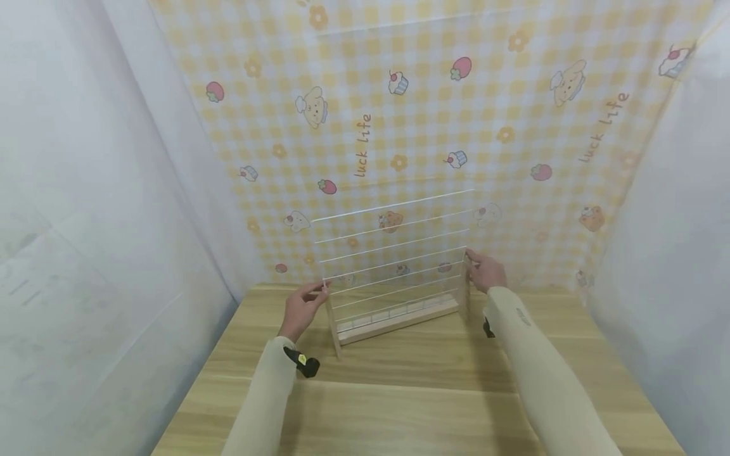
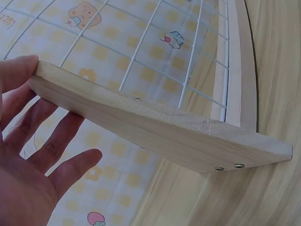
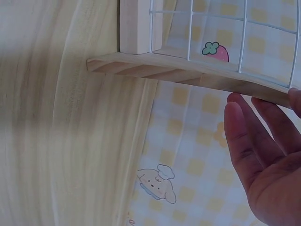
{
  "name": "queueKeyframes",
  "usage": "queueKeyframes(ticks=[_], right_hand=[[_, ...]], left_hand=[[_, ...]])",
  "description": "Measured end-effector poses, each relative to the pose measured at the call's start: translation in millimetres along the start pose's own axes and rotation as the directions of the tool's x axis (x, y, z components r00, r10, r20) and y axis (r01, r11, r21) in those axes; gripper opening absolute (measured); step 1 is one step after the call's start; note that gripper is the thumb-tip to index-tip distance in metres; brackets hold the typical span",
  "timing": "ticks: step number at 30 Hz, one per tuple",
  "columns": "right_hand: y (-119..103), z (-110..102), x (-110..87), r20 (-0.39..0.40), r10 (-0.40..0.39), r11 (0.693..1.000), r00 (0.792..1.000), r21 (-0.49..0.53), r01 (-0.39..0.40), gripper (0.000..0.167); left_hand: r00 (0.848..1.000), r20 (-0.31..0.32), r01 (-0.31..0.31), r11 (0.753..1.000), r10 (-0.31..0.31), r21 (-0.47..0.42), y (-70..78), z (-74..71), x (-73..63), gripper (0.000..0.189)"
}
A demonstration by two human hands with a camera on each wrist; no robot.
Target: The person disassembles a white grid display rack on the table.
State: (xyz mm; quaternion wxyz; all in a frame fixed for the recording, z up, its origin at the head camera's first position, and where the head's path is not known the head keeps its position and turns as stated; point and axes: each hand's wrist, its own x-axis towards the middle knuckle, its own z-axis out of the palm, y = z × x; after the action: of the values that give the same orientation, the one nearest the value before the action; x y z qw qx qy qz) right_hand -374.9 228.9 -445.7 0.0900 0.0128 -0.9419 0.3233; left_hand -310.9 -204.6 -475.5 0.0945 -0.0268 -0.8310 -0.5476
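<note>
A rack of white wire grid (image 1: 393,206) with wooden ends stands on the table near the wall cloth. A wooden bar (image 1: 399,322) runs along its bottom. My left hand (image 1: 299,311) pinches the upper end of the left side board (image 2: 141,117), thumb on one face and fingertips on the other; the lower fingers are spread. Two metal screw heads (image 2: 239,165) show low on that board. On the other side, my right hand (image 1: 487,272) holds the top of the right side board (image 3: 202,77), its thumb partly cut off in the right wrist view.
Behind the rack hangs a yellow checked cloth (image 1: 422,120) with cartoon prints. White sheets (image 1: 102,190) close off the left and right sides. The wood-grain table (image 1: 399,411) extends toward me. A dark camera strap (image 1: 302,362) is on my left wrist.
</note>
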Motion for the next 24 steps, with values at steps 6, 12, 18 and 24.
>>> queueKeyframes(ticks=[6,12,18,24], right_hand=[[-1.2,1.9,2.7,0.014,0.007,1.0,1.0,-0.024,-0.006,0.046],[-0.3,7.2,8.1,0.045,0.007,0.999,0.999,-0.041,-0.006,0.047],[-7.0,8.2,10.5,0.076,0.043,0.998,0.996,-0.049,-0.039,0.048],[-17.3,8.7,11.3,0.101,0.07,0.997,0.992,-0.038,-0.066,0.049]], left_hand=[[0.999,-0.034,-0.029,1.0,0.029,0.0,-1.0,-0.2,-5.0,0.028],[0.997,-0.06,-0.049,0.999,0.05,0.016,-3.2,-1.5,-13.8,0.028],[0.997,-0.072,-0.041,0.999,0.041,0.003,-1.7,-2.4,-23.3,0.029],[0.996,-0.09,-0.027,1.0,0.027,0.01,-2.1,-3.9,-32.9,0.028]])
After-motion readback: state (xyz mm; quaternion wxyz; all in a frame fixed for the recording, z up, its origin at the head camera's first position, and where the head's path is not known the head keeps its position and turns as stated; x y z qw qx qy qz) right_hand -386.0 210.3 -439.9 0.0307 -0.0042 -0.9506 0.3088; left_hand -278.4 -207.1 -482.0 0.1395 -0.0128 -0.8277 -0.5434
